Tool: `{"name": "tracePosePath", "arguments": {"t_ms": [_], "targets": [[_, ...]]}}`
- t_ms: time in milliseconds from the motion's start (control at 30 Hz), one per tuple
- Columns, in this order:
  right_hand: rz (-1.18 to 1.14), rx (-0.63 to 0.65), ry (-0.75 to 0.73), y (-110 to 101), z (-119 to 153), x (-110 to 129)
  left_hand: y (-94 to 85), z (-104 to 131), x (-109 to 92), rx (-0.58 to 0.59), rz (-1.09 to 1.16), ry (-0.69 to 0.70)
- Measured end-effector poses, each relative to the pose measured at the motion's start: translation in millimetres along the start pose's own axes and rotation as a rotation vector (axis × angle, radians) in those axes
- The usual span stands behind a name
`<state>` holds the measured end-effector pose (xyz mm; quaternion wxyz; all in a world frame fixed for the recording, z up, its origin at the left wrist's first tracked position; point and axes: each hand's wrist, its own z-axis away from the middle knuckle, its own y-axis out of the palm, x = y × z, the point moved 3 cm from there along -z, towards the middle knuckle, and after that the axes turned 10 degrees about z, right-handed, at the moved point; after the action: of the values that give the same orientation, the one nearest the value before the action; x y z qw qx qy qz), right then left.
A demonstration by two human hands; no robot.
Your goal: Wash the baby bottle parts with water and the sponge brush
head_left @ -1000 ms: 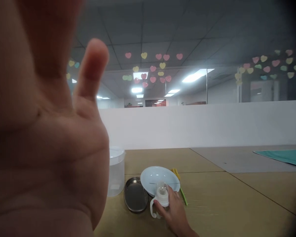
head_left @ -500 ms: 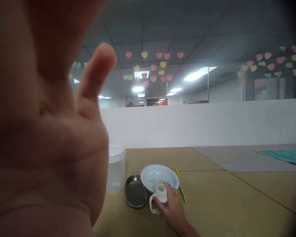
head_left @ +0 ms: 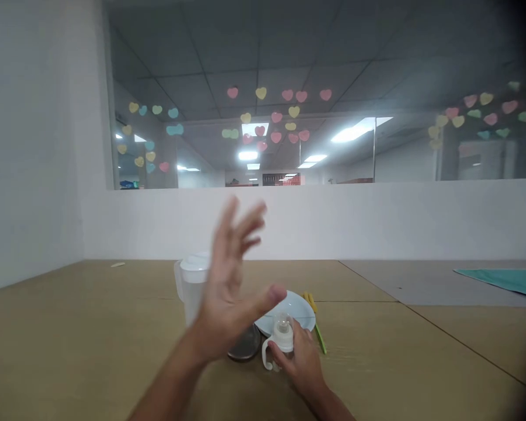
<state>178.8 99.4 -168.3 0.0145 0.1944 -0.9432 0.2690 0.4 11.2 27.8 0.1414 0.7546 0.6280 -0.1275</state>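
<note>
My right hand (head_left: 304, 362) is wrapped round a baby bottle (head_left: 283, 338) with a white collar, a clear cap and white side handles. The bottle stands upright at the near edge of a pale blue-white bowl (head_left: 301, 310). Raised in the air, my left hand (head_left: 230, 298) is open, its fingers spread and somewhat blurred, holding nothing. It covers part of a white lidded pitcher (head_left: 193, 292), part of the bowl and much of a dark metal dish (head_left: 245, 345). I cannot tell what, if anything, the dish holds.
Right of the bowl lies a thin tool with a yellow end and a green handle (head_left: 319, 338). A teal cloth (head_left: 508, 282) is at the far right. A small pale flat piece (head_left: 118, 265) lies far left. Behind the table (head_left: 377, 362) rises a white wall (head_left: 377, 222) with a window.
My left hand has moved away from close before the camera, forward and down over the table, uncovering the left wall and the pitcher's handle. My right hand still grips the bottle.
</note>
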Motion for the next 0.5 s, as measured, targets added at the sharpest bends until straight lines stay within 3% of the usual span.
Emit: {"name": "tracePosePath", "arguments": {"t_ms": [100,200,267,367,500], "targets": [[-0.005,-0.022,-0.029,8.2,4.0,-7.4,22.3,50.5,66.1,0.138,-0.095,-0.281],[0.017,-0.098,-0.085,12.9,9.6,-13.3,33.8,105.6,136.9,0.194,-0.164,-0.480],[0.021,-0.106,-0.079,14.9,12.1,-16.2,37.0,130.4,167.4,0.156,-0.093,-0.582],[-0.035,-0.071,-0.045,16.3,12.2,-16.3,38.4,145.5,182.5,0.071,-0.058,-0.636],[-0.151,0.011,0.010,16.2,8.0,-10.3,37.6,146.6,179.1,-0.001,-0.140,-0.599]]}}
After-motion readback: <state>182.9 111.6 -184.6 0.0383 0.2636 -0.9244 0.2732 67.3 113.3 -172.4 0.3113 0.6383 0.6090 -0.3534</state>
